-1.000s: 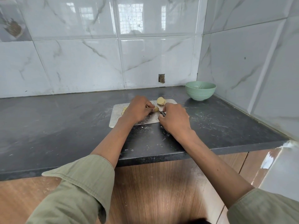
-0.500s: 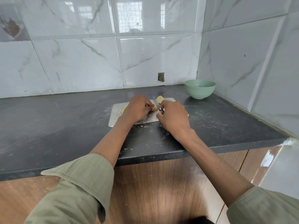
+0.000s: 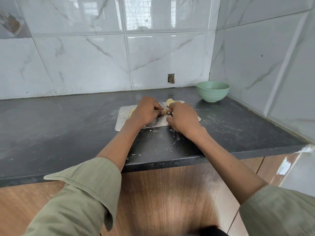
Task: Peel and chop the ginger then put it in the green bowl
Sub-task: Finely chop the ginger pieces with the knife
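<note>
Your left hand [image 3: 146, 112] pins a pale yellow ginger piece [image 3: 164, 112] on the flat metal cutting board [image 3: 121, 122], fingers clenched over it. Your right hand [image 3: 184, 119] grips the knife [image 3: 164, 107], its blade now lowered onto the ginger. The smooth round green bowl [image 3: 213, 91] sits well apart on the dusty dark worktop [image 3: 68, 120].

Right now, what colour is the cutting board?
Silvery grey, metallic-looking cutting board; head view.
</note>
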`<state>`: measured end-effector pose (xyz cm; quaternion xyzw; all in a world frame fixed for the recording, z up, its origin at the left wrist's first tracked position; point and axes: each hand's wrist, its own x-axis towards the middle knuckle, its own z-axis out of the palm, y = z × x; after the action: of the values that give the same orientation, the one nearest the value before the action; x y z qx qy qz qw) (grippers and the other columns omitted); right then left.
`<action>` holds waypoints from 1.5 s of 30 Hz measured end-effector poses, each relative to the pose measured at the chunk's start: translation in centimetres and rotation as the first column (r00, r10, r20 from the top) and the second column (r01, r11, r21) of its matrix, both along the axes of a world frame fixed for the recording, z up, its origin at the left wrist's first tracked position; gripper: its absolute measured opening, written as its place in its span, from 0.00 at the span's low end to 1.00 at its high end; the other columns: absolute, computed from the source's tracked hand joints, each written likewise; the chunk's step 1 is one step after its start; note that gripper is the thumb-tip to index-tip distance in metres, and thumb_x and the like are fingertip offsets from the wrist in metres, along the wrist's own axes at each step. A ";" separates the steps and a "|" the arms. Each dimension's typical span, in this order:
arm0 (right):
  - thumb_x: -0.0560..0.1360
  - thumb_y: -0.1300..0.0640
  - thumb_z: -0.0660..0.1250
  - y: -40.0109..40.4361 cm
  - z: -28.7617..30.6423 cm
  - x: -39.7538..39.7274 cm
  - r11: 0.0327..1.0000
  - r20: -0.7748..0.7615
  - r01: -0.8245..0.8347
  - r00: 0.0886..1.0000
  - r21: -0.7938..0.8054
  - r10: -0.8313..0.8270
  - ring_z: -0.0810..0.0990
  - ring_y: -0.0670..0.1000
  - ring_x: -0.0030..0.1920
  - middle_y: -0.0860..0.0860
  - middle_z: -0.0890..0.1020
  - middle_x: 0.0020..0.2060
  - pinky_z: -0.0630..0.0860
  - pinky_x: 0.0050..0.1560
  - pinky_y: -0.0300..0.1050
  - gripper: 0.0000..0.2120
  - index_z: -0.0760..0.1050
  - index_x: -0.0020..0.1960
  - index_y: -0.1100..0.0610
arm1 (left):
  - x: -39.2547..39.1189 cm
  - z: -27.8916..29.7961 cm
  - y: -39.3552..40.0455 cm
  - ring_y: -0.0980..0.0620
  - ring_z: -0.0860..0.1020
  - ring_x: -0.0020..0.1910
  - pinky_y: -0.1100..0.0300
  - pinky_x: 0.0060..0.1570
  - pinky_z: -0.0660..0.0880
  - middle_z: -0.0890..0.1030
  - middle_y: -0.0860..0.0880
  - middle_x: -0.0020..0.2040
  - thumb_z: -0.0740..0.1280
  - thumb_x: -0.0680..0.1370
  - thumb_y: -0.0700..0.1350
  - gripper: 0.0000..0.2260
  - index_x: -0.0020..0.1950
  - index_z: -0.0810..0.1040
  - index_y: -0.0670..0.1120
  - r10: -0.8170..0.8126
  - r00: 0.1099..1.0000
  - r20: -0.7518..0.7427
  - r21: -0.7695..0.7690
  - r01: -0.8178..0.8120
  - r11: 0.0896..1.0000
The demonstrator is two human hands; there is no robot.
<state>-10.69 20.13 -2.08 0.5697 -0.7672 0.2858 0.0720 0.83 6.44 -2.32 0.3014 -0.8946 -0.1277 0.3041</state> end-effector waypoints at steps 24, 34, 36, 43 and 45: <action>0.77 0.55 0.64 1.0 -1.2 0.8 0.988 -0.015 0.019 1.000 -0.151 -0.022 0.77 0.62 0.51 0.58 0.81 0.47 0.65 0.43 0.50 0.08 0.75 0.55 0.56 | 0.0 -0.3 -0.5 0.51 0.83 0.40 0.50 0.48 0.80 0.87 0.51 0.41 0.78 0.75 0.47 0.05 0.50 0.90 0.50 -0.003 1.000 -0.015 0.004 0.003 1.000; 0.77 0.55 0.65 0.7 -1.3 0.6 0.988 -0.028 0.011 0.999 -0.153 -0.015 0.77 0.62 0.52 0.58 0.81 0.47 0.66 0.43 0.50 0.07 0.75 0.54 0.55 | 0.0 -0.3 -0.4 0.52 0.83 0.42 0.52 0.50 0.80 0.88 0.51 0.43 0.78 0.75 0.45 0.05 0.50 0.90 0.48 -0.004 1.000 -0.019 -0.010 0.004 1.000; 0.77 0.55 0.65 0.5 -1.3 0.5 0.991 -0.019 0.006 1.000 -0.136 -0.008 0.77 0.62 0.51 0.58 0.81 0.47 0.66 0.42 0.49 0.07 0.75 0.53 0.55 | 0.0 -0.3 -0.4 0.52 0.83 0.42 0.53 0.50 0.80 0.87 0.51 0.43 0.78 0.75 0.45 0.04 0.50 0.90 0.49 -0.001 1.000 -0.006 -0.018 0.001 1.000; 0.75 0.55 0.66 -0.6 -0.5 0.0 0.999 0.014 -0.020 1.000 -0.027 0.021 0.77 0.61 0.54 0.57 0.81 0.51 0.67 0.44 0.48 0.07 0.75 0.52 0.54 | 0.0 -0.2 -0.4 0.53 0.83 0.39 0.52 0.46 0.80 0.87 0.51 0.41 0.78 0.75 0.45 0.04 0.48 0.90 0.48 -0.017 1.000 -0.005 -0.029 0.017 0.999; 0.76 0.55 0.66 -0.6 -0.5 0.1 0.999 0.021 -0.014 1.000 -0.033 0.015 0.77 0.61 0.54 0.56 0.81 0.51 0.67 0.44 0.48 0.07 0.75 0.53 0.54 | 0.1 -0.1 -0.2 0.54 0.83 0.39 0.52 0.46 0.80 0.87 0.52 0.41 0.78 0.75 0.45 0.04 0.48 0.90 0.48 -0.011 1.000 -0.022 -0.013 0.010 1.000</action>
<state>-10.57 19.55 -2.59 0.5710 -0.7589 0.3051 0.0709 0.93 6.21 -2.46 0.2932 -0.8937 -0.1267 0.3151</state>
